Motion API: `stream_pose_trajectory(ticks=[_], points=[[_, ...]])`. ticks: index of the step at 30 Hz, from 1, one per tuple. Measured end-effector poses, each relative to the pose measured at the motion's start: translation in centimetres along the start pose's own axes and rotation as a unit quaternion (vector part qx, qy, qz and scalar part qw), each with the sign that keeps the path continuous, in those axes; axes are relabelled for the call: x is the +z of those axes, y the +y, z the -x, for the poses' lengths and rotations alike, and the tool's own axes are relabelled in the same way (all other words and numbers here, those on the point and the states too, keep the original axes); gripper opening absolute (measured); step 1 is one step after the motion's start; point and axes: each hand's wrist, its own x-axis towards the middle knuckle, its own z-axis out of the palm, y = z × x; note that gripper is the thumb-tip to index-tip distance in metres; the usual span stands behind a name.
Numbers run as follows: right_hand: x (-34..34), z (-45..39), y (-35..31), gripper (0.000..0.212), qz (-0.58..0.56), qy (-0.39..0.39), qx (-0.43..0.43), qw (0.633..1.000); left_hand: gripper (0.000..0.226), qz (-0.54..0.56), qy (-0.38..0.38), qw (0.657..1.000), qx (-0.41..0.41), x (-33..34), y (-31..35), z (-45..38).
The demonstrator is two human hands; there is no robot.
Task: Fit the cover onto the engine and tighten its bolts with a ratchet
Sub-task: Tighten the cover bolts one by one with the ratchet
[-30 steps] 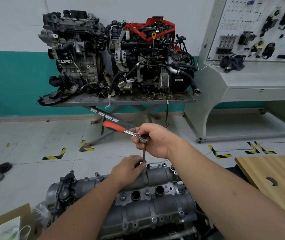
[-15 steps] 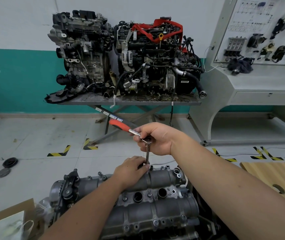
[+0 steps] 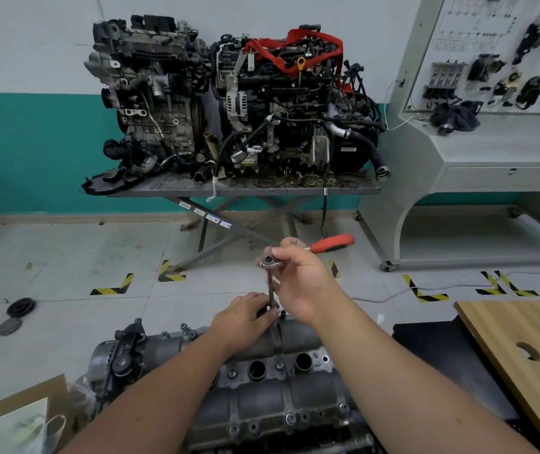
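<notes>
A grey cast cover lies on the engine in front of me, with several bolts along its ribs and two round holes on top. My right hand grips the ratchet near its head; the red handle sticks out to the right. A long extension bar runs straight down from the head to the cover's far edge. My left hand pinches the bar's lower end there, hiding the socket and bolt.
Two full engines sit on a metal stand against the far wall. A grey training console stands at right, a wooden board at near right. Cardboard and a bag lie at lower left, black discs on the floor.
The ratchet handle has swung from pointing left to pointing right. My right hand turned with it. My left hand stays at the base of the extension.
</notes>
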Motion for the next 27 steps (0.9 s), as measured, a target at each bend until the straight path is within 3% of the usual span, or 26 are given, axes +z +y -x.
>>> stream_pose_trajectory(ticks=[5, 7, 10, 13, 16, 18, 24, 26, 27], points=[[-0.4, 1.0, 1.5, 0.037, 0.169, -0.035, -0.073, 0.982, 0.023, -0.009, -0.006, 1.000, -0.001, -0.1, 0.2, 0.1], [-0.9, 1.3, 1.8, 0.036, 0.214, -0.010, -0.140, 0.967, 0.022, -0.008, -0.008, 1.000, -0.001, -0.1, 0.3, 0.2], [-1.1, 1.8, 2.5, 0.035, 0.296, 0.000, -0.276, 0.914, 0.023, 0.004, -0.011, 1.000, 0.003, -0.3, 0.5, 0.3], [-1.6, 1.4, 3.1, 0.031, 0.381, 0.006, -0.440, 0.813, 0.025, 0.004, -0.008, 1.000, 0.007, -0.4, 0.7, 0.5], [-2.8, 0.9, 2.7, 0.035, 0.515, -0.003, -0.520, 0.682, 0.021, 0.008, -0.009, 1.000, -0.002, -0.5, 0.7, 0.5], [-3.4, 1.0, 2.0, 0.038, 0.579, -0.008, -0.520, 0.628, 0.020, 0.008, -0.008, 1.000, -0.001, -0.4, 0.6, 0.4], [-3.8, 1.1, -2.2, 0.041, 0.674, -0.100, -0.509, 0.526, 0.026, -0.010, -0.010, 1.000, 0.001, -0.1, 0.3, 0.5], [-3.1, 1.0, -4.1, 0.034, 0.712, -0.165, -0.506, 0.458, 0.030, -0.011, -0.014, 1.000, -0.007, -0.1, 0.3, 0.5], [-2.6, 1.0, -4.9, 0.029, 0.737, -0.204, -0.505, 0.400, 0.029, -0.016, -0.017, 1.000, -0.011, -0.1, 0.3, 0.5]])
